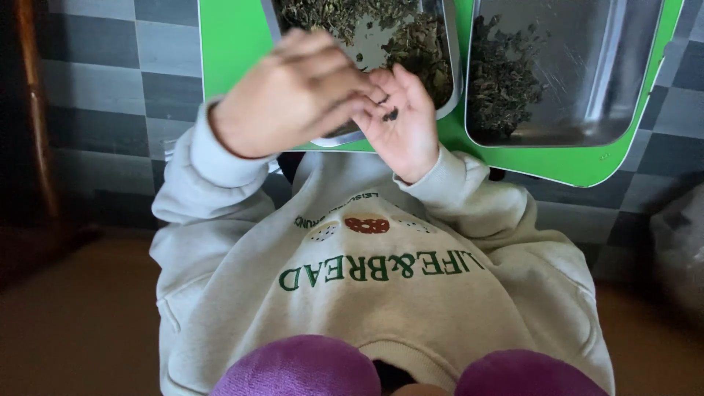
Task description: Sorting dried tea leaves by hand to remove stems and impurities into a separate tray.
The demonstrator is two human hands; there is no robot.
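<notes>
At the far left of the head view, a grey checked floor (110, 88) runs beneath a green board (227, 44) that carries two metal trays. Next in order, the person's left hand (293, 92) is seen from the back, blurred, its fingers bunched and reaching across to meet the right palm; whether they pinch anything cannot be told. Behind it sits the left tray (449, 66), covered with dried dark green leaves (345, 18). The right hand (400, 117) lies palm up with fingers spread and loosely curled, clamped on nothing, and a small dark leaf fragment (391, 114) rests on that palm just beside the left fingertips. Both hands are together in front of the left tray's near rim, above the cream sweatshirt (367, 293). Further right, the right tray (587, 66) is mostly bare metal, with a heap of leaves (502, 73) against its left side.
</notes>
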